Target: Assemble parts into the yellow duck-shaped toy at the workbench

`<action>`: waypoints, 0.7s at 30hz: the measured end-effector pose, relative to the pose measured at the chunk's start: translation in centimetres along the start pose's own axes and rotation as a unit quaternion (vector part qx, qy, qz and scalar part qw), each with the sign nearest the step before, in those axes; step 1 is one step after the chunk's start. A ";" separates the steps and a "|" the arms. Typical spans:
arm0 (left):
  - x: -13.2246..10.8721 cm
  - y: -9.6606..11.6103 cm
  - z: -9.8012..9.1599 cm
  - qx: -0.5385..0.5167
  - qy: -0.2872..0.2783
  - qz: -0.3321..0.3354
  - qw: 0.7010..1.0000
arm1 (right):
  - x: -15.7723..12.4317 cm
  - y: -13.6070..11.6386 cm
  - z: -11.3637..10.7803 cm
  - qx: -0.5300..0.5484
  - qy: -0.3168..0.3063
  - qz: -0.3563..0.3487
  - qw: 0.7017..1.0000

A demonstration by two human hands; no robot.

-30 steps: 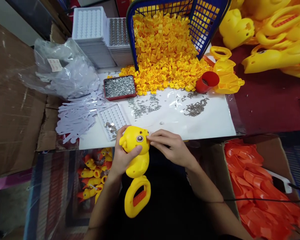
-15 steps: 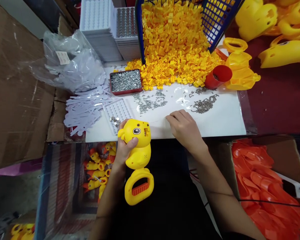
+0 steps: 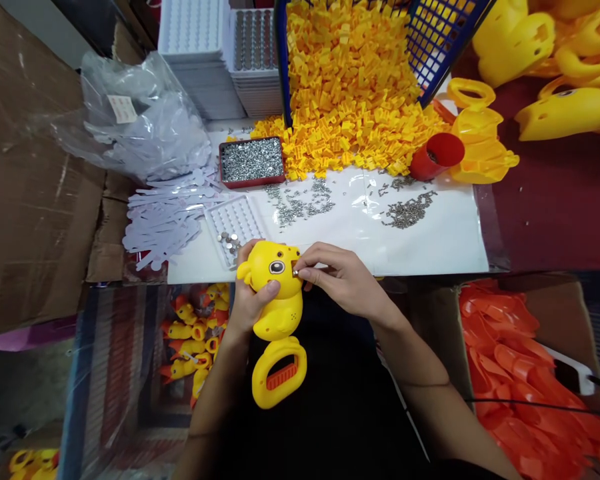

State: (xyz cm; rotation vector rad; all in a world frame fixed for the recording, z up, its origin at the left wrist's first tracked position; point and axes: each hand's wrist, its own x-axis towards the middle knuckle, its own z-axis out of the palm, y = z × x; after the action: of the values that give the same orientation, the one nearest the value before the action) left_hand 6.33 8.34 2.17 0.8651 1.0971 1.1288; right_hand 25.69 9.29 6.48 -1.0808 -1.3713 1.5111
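A yellow duck toy (image 3: pixel 279 320) with a ring handle and an orange trigger is held upright in my left hand (image 3: pixel 254 301), the thumb across its side below the eye. My right hand (image 3: pixel 343 277) pinches a small silvery piece (image 3: pixel 295 272) at the square opening in the duck's front. The piece is too small to make out fully, and the fingers partly cover the opening. Just behind my left hand lies a white plastic tray (image 3: pixel 237 223) with several round silver button cells (image 3: pixel 229 240) in it.
Behind are a red box of screws (image 3: pixel 253 162), a heap of yellow plastic parts (image 3: pixel 350 100) spilling from a blue basket (image 3: pixel 443 50), loose screws (image 3: pixel 407 210) and a red cup (image 3: pixel 437 157). White strips (image 3: pixel 165 217) lie left. Orange parts (image 3: pixel 510 353) fill a carton at right.
My right hand has moved left from the white tabletop to the duck's front opening, where a silvery piece now shows at its fingertips. My left hand keeps hold of the duck.
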 end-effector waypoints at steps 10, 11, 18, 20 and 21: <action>0.2 0.2 -0.3 0.031 -0.026 -0.002 0.999 | -0.9 -1.5 0.1 -0.345 0.010 -0.155 0.926; 0.2 0.2 -0.3 0.034 -0.027 0.000 0.999 | -1.1 -1.4 0.2 -0.360 0.011 -0.158 0.919; 0.1 0.3 0.1 0.025 -0.030 0.004 0.999 | -1.7 -0.7 0.8 -0.346 0.061 -0.183 0.918; 0.2 0.3 0.0 0.019 -0.028 0.006 0.999 | -1.6 -0.7 0.9 -0.315 0.060 -0.178 0.930; 0.2 0.4 0.0 0.015 -0.027 0.003 1.000 | -1.4 -0.8 0.9 -0.300 0.057 -0.173 0.936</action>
State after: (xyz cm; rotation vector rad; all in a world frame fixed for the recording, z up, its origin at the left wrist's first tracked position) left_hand 6.25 8.61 2.45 0.9177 1.0691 1.0902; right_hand 25.28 7.71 7.42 -1.1785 -1.8839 0.7725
